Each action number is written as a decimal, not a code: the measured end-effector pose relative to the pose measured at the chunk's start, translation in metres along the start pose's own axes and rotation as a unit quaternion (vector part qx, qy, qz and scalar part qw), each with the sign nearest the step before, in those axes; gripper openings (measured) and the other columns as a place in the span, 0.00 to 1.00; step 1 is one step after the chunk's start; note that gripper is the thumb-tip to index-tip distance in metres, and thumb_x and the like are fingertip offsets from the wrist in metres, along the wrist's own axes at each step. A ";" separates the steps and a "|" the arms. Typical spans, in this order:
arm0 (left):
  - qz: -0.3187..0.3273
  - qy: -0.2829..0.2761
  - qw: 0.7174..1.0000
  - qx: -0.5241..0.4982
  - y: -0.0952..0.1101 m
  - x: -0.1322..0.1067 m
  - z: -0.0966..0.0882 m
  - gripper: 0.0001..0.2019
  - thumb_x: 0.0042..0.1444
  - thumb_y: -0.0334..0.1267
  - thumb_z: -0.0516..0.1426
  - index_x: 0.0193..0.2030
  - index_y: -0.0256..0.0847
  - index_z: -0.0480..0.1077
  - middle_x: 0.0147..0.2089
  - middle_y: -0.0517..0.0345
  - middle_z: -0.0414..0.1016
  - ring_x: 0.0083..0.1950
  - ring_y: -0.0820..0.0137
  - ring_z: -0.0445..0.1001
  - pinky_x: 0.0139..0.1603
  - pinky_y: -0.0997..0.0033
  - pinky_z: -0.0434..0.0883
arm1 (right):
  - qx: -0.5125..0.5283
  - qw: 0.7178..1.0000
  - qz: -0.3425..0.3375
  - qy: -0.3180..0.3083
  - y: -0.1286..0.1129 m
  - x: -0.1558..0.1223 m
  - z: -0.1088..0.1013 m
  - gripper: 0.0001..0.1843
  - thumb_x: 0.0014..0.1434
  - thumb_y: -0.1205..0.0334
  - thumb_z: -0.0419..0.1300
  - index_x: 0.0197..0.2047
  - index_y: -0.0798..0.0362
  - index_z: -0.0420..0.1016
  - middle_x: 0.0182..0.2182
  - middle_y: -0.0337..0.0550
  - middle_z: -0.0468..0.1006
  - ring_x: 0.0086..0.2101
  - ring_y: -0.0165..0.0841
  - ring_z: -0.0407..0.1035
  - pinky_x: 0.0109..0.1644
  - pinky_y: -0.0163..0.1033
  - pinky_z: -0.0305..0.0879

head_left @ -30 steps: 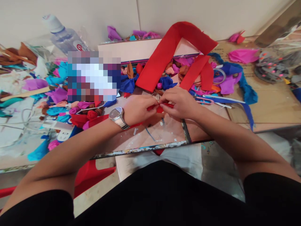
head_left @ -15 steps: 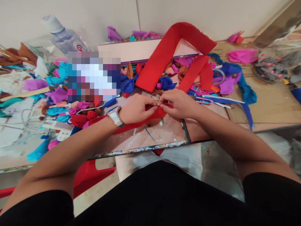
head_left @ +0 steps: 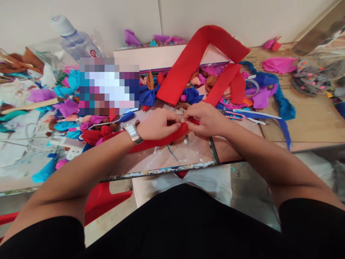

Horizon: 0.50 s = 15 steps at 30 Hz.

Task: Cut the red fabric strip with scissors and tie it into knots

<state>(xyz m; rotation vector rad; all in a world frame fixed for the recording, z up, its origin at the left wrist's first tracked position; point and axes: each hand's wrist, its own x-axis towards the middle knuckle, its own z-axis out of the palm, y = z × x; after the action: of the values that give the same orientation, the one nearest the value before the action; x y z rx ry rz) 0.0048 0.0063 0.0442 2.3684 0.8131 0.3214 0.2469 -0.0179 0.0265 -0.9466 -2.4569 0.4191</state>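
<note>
Both hands meet over the table's near edge on a red fabric strip [head_left: 167, 139]. My left hand [head_left: 157, 124], with a metal watch at its wrist, pinches the strip between thumb and curled fingers. Close beside it, my right hand [head_left: 206, 119] also pinches the strip, its fingers bent over the cloth. One length of the strip runs left under my left forearm. Just behind the hands lies a small clear ring, perhaps a tape roll [head_left: 178, 110]. A wide folded red fabric band [head_left: 185, 68] stretches across the pile beyond; whether it joins the held strip is hidden.
Colourful fabric scraps and rolled flowers cover the table. Pink-handled scissors [head_left: 235, 115] lie right of my right hand. A clear bottle [head_left: 78, 41] stands at the back left, a power strip [head_left: 72, 153] lies at left, and cardboard [head_left: 312, 122] covers the right side.
The hands keep the same pinch on the red strip, with only slight finger movement. The whole view has shifted a little.
</note>
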 end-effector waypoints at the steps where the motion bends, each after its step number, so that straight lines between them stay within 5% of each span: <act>1: -0.009 -0.010 1.000 -0.003 -0.002 0.001 -0.001 0.15 0.65 0.42 0.56 0.36 0.37 0.82 0.28 0.60 0.79 0.28 0.73 0.68 0.33 0.71 0.63 | -0.005 1.000 0.005 -0.001 0.000 0.000 -0.001 0.08 0.63 0.63 0.60 0.36 0.53 0.80 0.31 0.44 0.80 0.34 0.35 0.70 0.42 0.42 0.58; 8: -0.025 -0.037 0.999 -0.003 -0.010 0.004 0.000 0.17 0.66 0.45 0.56 0.39 0.37 0.83 0.28 0.60 0.76 0.28 0.74 0.66 0.33 0.71 0.61 | -0.093 0.995 0.017 0.020 -0.003 -0.004 0.001 0.12 0.67 0.56 0.61 0.42 0.52 0.85 0.36 0.48 0.84 0.40 0.41 0.73 0.47 0.46 0.55; 15: -0.016 -0.074 0.997 -0.013 -0.013 0.005 -0.003 0.16 0.66 0.45 0.56 0.36 0.37 0.80 0.25 0.62 0.69 0.27 0.75 0.60 0.30 0.71 0.56 | -0.069 0.997 0.000 -0.023 0.001 -0.002 0.001 0.13 0.69 0.58 0.59 0.40 0.53 0.84 0.33 0.46 0.83 0.38 0.39 0.73 0.45 0.44 0.55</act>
<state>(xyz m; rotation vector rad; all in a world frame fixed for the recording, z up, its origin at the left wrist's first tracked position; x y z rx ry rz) 0.0008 0.0189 0.0385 2.3214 0.7725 0.1409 0.2483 -0.0190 0.0245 -1.0039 -2.5543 0.2771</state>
